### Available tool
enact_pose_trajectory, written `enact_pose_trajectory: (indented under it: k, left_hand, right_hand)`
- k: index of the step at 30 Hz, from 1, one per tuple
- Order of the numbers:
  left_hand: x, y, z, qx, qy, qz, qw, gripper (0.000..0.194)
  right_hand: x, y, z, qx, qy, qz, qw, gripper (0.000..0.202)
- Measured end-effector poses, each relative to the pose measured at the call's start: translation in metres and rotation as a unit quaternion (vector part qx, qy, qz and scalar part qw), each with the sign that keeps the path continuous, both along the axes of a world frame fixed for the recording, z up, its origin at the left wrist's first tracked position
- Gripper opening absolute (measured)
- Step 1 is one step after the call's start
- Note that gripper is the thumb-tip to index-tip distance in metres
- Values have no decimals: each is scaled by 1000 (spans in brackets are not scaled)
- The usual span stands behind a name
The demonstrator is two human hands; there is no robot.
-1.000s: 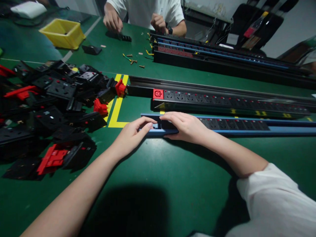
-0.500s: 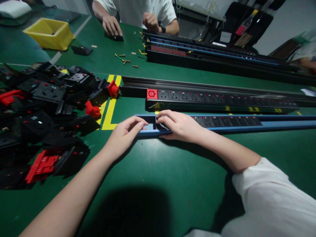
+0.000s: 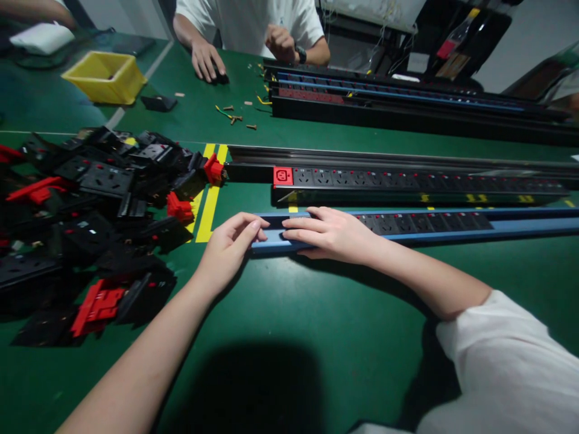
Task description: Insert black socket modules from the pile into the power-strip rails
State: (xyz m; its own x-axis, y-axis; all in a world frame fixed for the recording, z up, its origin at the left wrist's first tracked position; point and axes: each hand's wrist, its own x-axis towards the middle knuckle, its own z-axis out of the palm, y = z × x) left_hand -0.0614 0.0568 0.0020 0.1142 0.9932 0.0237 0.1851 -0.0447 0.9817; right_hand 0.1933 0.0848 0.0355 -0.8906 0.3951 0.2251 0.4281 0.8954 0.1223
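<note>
A long blue channel rail [image 3: 520, 226] lies across the table in front of me, with a row of black socket modules [image 3: 407, 223] set in it. My left hand [image 3: 235, 244] is closed at the rail's left end, thumb and fingers pinching its edge. My right hand [image 3: 328, 234] lies over the rail a little to the right, fingers stretched out flat on top and thumb along the near side. It covers the leftmost modules. Between my hands a short piece of bare blue channel shows.
A pile of loose black sockets [image 3: 106, 181] with some red socket modules [image 3: 97, 306] lies left. Beyond the rail is a black socket strip [image 3: 371, 179] with a red end socket [image 3: 283, 176]. Farther back are screws [image 3: 235, 119], a yellow bin [image 3: 106, 78], more strips [image 3: 384, 114] and a co-worker's hands [image 3: 208, 60].
My right hand's fingers have gone from curled at a module's edge to stretched flat over the rail. My left hand stays at the rail's end. The whole view has shifted slightly.
</note>
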Motion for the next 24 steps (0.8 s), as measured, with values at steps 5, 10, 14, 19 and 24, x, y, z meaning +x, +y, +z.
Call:
enact_pose_trajectory:
  k: [5, 10, 14, 19, 24]
  left_hand:
    - [1, -1, 2, -2, 4, 4, 1000, 31]
    - [1, -1, 3, -4, 11, 6, 1000, 33]
    - [1, -1, 3, 0, 2, 8, 1000, 31]
    - [1, -2, 3, -3, -13, 6, 1000, 30]
    - [0, -3, 3, 5, -8, 17, 1000, 30]
  right_hand:
    - [-1, -1, 1, 1, 10, 1, 1000, 34]
    - [-3, 0, 3, 3, 1, -5, 1000, 23]
    - [-5, -1, 3, 38, -20, -9, 999, 25]
    - [-6, -2, 1, 56, -24, -12, 998, 29]
    - [-5, -1, 0, 66, -21, -5, 998, 30]
